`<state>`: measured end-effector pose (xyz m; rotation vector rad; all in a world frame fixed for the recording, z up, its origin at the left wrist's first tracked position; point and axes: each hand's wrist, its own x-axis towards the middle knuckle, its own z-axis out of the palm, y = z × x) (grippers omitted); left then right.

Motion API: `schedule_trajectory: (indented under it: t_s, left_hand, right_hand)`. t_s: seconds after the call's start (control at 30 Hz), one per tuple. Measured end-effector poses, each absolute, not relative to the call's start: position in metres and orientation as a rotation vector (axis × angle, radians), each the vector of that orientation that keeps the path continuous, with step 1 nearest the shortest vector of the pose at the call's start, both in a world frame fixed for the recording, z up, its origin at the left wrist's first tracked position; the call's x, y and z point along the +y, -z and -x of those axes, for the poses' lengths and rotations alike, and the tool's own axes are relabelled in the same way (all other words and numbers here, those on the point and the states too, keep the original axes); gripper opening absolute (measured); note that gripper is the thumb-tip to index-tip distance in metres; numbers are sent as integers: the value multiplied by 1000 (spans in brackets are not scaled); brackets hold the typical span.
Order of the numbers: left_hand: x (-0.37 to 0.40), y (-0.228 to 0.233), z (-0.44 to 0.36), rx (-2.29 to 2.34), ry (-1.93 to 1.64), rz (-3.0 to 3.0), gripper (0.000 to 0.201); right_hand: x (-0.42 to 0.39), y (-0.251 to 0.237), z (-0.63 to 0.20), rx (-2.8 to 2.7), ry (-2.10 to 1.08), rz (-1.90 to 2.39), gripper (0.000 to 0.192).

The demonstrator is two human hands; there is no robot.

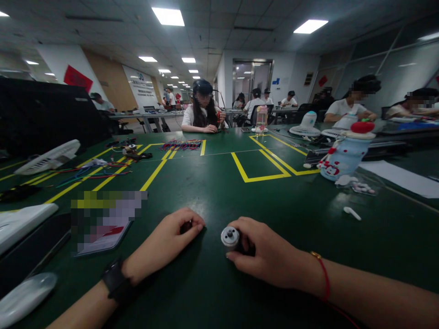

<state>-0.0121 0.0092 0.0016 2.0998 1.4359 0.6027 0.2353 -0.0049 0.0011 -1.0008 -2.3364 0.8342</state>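
My right hand (pixel 262 253) is wrapped round a small cylindrical electric motor (pixel 230 236), standing upright on the green table (pixel 206 283). Its silver round end faces up, with a short shaft in the middle and small screw holes; my fingers and thumb cover much of its dark body. To the left, my left hand (pixel 171 244) rests on the table top with its fingers curled in and the thumb against the forefinger. Nothing shows in it. A gap separates this hand from the motor.
Left lie a card in a clear sleeve (pixel 106 242), a white mouse (pixel 27 297) and loose wires (pixel 99 171). More wires (pixel 181 145) lie farther back. A blue bottle (pixel 348 153) and a white earbud (pixel 352 213) are at right. A person (pixel 202 114) sits opposite.
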Motion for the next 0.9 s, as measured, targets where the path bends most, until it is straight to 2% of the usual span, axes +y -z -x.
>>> schedule_trajectory:
  t_s: [0.13, 0.33, 0.53, 0.9]
  left_hand:
    - [6, -3, 9, 1433, -607, -2110, 15]
    - [-9, -10, -9, 1250, -840, -2200, 27]
    - [-21, -17, -27, 1169, -758, -2363, 32]
    - [-22, -25, -38, 1250, -952, -2199, 13]
  right_hand:
    - [-5, -2, -236, -2336, -855, 1000, 20]
    - [-6, -3, -235, -2335, -822, 988, 19]
    - [-4, -2, -235, -2328, -826, 931, 26]
    - [-5, -3, -234, -2319, -814, 915, 18]
